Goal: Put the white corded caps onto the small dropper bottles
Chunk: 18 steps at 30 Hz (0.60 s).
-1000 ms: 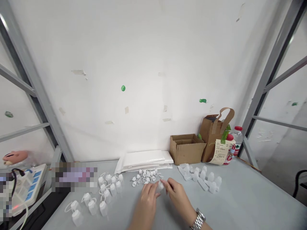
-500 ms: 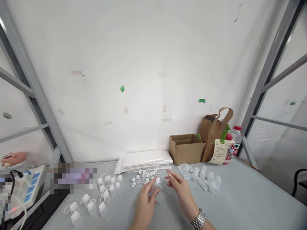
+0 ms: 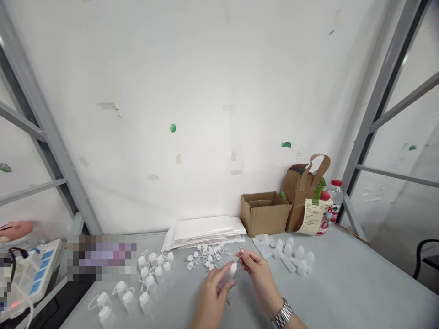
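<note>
My left hand (image 3: 214, 292) is closed around a small translucent dropper bottle (image 3: 227, 277), tilted with its white nozzle up and to the right. Just right of the nozzle, my right hand (image 3: 255, 269) pinches a thin whitish piece that looks like a cap strap; the fingertips hide most of it. Behind my left hand lies a pile of loose white caps with straps (image 3: 207, 257). Several capped bottles (image 3: 151, 283) stand to the left, some with looped straps. To the right are several uncapped translucent bottles (image 3: 302, 267), some lying down.
White flat packets (image 3: 206, 230) are stacked against the wall. Beside them stand an open cardboard box (image 3: 269, 219), a brown paper bag (image 3: 297, 196) and a red-capped bottle (image 3: 336, 196). A power strip (image 3: 44, 269) with cables sits at far left.
My left hand and the dropper bottle have moved slightly right, and the bottle leans more toward my right fingertips. My right hand stays pinched near the nozzle. The view has shifted a little.
</note>
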Each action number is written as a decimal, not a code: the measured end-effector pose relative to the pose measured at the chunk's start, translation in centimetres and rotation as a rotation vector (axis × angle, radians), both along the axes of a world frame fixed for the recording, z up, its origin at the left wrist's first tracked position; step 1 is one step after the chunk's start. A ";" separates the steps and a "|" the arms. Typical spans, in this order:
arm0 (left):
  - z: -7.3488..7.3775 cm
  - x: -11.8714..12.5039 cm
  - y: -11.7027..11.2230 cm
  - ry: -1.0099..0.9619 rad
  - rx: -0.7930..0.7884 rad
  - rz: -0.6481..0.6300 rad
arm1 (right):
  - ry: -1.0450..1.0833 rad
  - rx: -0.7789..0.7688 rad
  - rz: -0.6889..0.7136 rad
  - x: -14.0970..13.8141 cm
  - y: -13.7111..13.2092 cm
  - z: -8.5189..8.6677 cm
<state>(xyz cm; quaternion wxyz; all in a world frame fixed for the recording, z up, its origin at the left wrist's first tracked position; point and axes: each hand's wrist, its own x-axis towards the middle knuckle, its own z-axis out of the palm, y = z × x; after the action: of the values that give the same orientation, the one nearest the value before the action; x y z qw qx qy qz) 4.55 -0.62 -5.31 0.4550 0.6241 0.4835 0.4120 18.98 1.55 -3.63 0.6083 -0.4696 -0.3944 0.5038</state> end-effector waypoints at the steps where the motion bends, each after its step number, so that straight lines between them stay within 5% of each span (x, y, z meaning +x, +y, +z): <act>1: 0.0 0.0 0.0 -0.001 0.000 0.001 | -0.007 0.003 0.004 -0.1 0.0 -0.1; 18: 0.4 -0.2 0.0 0.058 0.028 -0.011 | -0.083 0.042 0.036 -0.2 -0.2 0.3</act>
<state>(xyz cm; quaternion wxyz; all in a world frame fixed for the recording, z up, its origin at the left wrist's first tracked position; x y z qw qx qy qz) 4.31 -0.58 -4.92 0.4343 0.6446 0.4874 0.3980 18.75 1.33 -3.35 0.5918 -0.4702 -0.4384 0.4864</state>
